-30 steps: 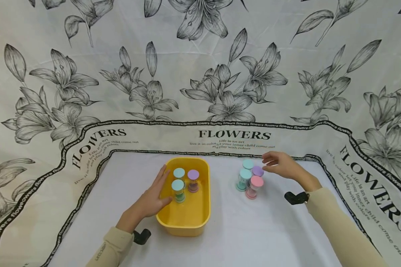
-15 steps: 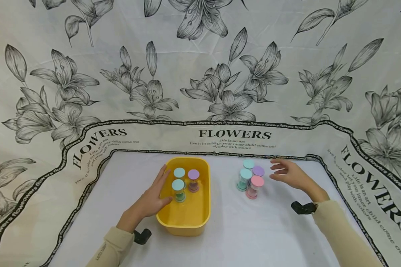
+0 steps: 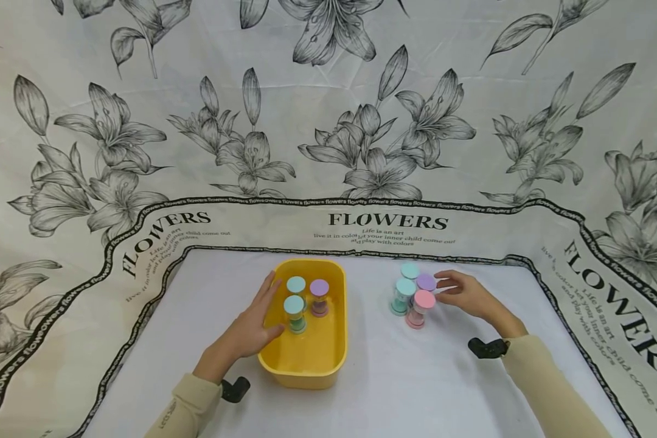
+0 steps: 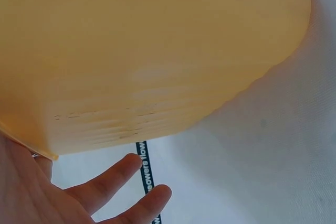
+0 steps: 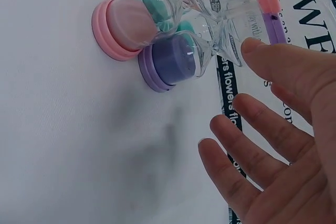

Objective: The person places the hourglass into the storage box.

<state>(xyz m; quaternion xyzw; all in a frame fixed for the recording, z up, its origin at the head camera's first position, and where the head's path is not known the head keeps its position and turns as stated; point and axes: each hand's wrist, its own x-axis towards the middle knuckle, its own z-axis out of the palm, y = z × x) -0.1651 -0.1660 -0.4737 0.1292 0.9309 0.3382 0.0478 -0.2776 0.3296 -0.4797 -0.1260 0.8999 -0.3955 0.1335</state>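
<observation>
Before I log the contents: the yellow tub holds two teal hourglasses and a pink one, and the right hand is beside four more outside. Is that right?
Not quite: the third hourglass in the yellow tub is purple, not pink, as the head view shows. The teal pair is there, and the right hand is beside the four hourglasses outside.

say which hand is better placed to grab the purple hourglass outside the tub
Probably the right hand: it is beside that purple hourglass, while the left hand is at the yellow tub.
</observation>
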